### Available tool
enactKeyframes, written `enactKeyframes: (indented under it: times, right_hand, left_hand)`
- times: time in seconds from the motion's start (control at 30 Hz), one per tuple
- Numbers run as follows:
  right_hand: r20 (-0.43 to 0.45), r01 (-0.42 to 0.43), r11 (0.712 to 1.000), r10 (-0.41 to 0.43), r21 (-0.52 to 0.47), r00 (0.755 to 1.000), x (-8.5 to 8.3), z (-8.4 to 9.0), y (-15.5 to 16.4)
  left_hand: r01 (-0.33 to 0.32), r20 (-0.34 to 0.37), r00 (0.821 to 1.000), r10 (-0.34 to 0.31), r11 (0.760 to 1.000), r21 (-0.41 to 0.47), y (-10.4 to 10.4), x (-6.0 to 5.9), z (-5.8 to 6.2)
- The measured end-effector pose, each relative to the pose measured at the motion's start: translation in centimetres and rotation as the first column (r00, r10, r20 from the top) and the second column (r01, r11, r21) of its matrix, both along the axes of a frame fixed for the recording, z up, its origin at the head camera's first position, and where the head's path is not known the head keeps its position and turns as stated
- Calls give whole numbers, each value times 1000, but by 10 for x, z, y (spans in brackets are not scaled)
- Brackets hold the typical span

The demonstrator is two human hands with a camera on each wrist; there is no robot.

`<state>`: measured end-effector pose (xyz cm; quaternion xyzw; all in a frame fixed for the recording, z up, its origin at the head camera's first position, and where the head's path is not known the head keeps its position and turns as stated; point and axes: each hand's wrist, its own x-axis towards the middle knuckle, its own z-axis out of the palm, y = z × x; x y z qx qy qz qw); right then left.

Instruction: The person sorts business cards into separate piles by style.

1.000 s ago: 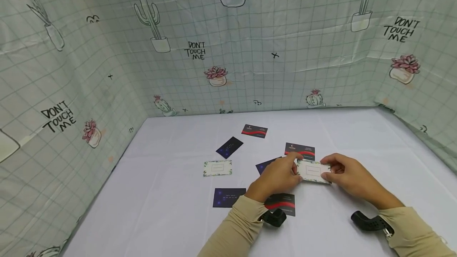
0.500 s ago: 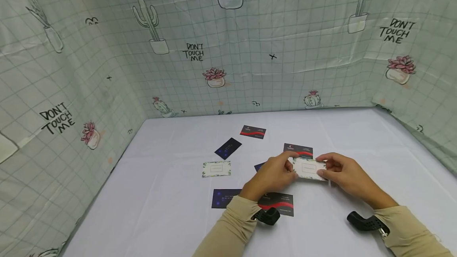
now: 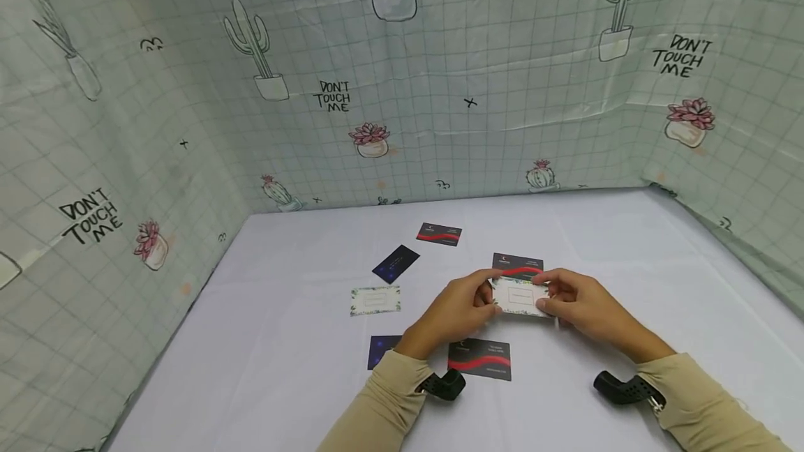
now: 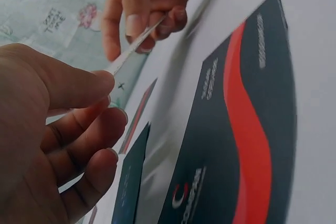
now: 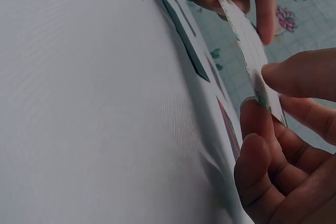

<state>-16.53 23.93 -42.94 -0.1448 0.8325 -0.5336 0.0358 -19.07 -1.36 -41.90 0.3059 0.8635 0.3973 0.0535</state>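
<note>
Both hands hold one white card with a leafy border (image 3: 518,296) just above the table. My left hand (image 3: 461,305) pinches its left end between thumb and fingers, and my right hand (image 3: 574,302) pinches its right end. The left wrist view shows the white card (image 4: 134,45) edge-on between the two hands. Seen from the right wrist, the white card (image 5: 252,59) is tilted, thumb on top and fingers beneath. A dark card with a red wave (image 3: 517,264) lies just behind the hands, another (image 3: 479,358) lies in front of them.
Loose on the white table (image 3: 628,243) lie a white leafy card (image 3: 375,300), dark blue cards (image 3: 396,263) (image 3: 380,351) and a far red-wave card (image 3: 439,234). Cactus-print cloth walls (image 3: 408,89) enclose the back and both sides.
Both hands, still pinching the white card, have shifted slightly left and toward the back. The cards lying on the table keep their places.
</note>
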Motion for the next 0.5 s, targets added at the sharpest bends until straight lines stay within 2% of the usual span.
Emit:
enactKeyframes:
  times: [0.17,0.4,0.5]
  right_hand:
    - [3,-34,999,34,-11,999,-5,-1,-14]
    - [37,-56,998,57,-37,998,-13,-4,-33]
    - [19,-53,998,53,-35,998,-14,-2,-38]
  left_hand:
    - [-19,-17,1000,18,999,-41,-15,2,3]
    - [4,29,1000,-4,1000,9,-34,-2,3]
    - [8,29,1000,-9,1000,27,-39,-3,3]
